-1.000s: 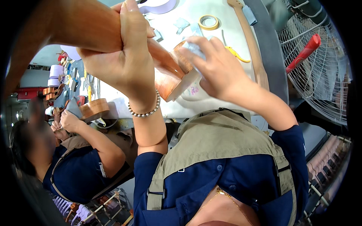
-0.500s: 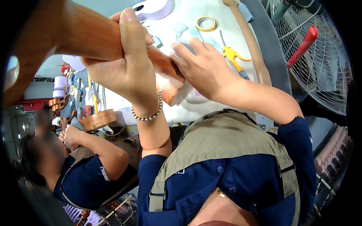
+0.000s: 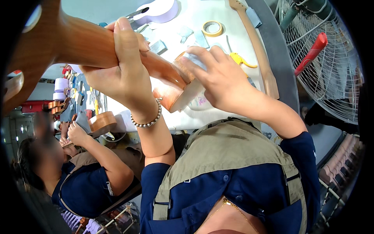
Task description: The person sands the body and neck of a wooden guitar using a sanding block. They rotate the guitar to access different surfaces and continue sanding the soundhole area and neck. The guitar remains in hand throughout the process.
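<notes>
The shaft of the wooden neck (image 3: 87, 41) is gripped over the table (image 3: 194, 19) by the left hand's (image 3: 122, 80) fingers; if that hold were slackened, the piece could be twisted or dropped. At the neck's right end, a pale blue sheet (image 3: 194, 61) is pinched by the right hand (image 3: 223, 80); if pressed unevenly, edges could be marred. Farther right of the neck, a yellow tool (image 3: 243, 61) could be knocked by the forearm.

Right hand (image 3: 224, 80): slid back rightward, baring the wooden neck's (image 3: 165, 72) end.
Yellow tool (image 3: 236, 58): again partly hidden.
</notes>
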### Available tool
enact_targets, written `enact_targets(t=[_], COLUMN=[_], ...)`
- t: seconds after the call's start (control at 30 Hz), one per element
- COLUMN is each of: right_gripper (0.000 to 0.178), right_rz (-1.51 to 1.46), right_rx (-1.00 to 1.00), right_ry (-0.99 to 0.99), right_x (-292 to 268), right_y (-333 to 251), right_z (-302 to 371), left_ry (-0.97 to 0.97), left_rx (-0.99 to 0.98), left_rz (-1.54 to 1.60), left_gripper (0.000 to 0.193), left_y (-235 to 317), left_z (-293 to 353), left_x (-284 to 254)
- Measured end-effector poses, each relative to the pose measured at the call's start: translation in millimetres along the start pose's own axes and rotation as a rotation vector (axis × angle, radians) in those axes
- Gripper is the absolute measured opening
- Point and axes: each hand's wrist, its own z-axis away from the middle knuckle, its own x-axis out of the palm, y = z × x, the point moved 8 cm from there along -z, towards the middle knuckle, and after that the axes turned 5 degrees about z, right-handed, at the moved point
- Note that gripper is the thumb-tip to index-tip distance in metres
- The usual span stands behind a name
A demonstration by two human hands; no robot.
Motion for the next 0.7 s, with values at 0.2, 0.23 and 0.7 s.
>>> enact_targets(t=[0.2,0.23,0.7], right_gripper=[0.056,0.054,0.052], right_rz=[0.124,0.114,0.109], right_rx=[0.018,-0.019,0.024], right_ry=[0.088,0.079,-0.023], right_x=[17,13,16], right_y=[-15,-20,12], right_z=[-3,1,-3], left_ry=[0.011,0.01,-0.05], left_rx=[0.026,0.025,-0.009], left_rz=[-0.021,-0.026,-0.088], left_gripper=[0.013,0.012,0.01], left_y=[-1,-1,-12], left_z=[4,3,-2], left_x=[4,3,6])
